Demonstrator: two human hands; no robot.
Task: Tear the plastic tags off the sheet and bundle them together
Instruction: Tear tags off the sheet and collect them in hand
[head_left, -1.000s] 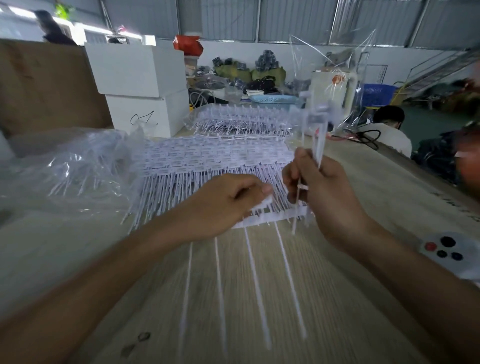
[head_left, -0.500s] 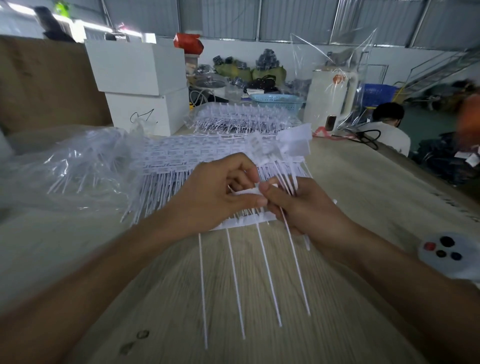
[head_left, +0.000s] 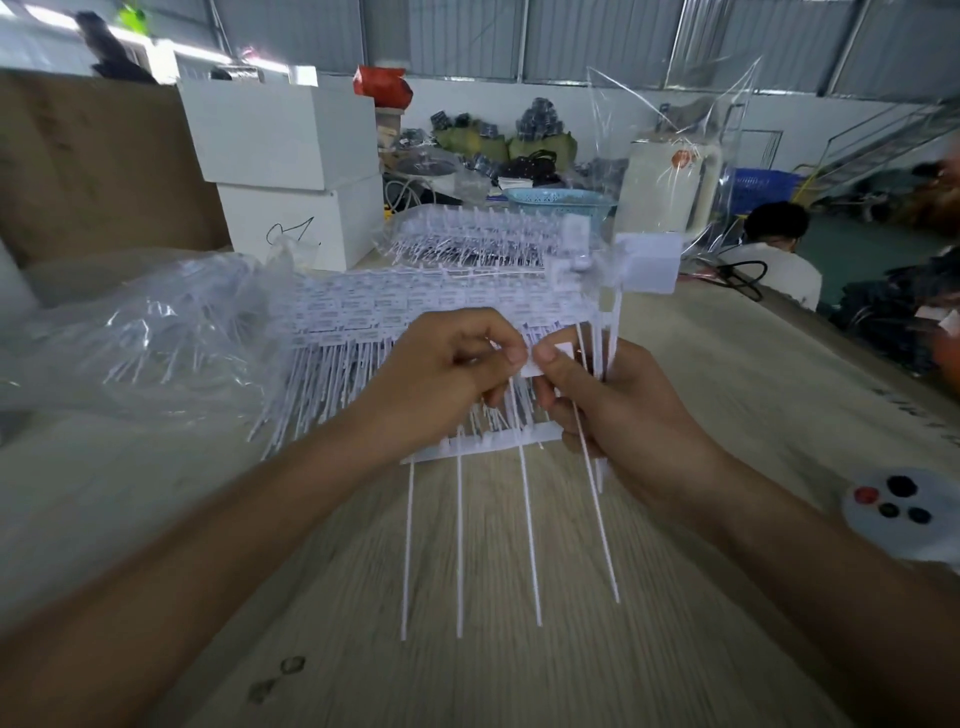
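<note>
Four tags hang from the strip over the bench. Your left hand and right hand pinch one head; right fingers also curl round a torn bundle. Light, whippy plastic: grip at the head.

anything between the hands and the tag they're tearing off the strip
Nothing visible. The left hand and right hand both already pinch the tag on the strip; the torn-off tags stand in the right hand.

No words or numbers are clear enough to read. The white tags behind the hands carry tiny blurry print.
</note>
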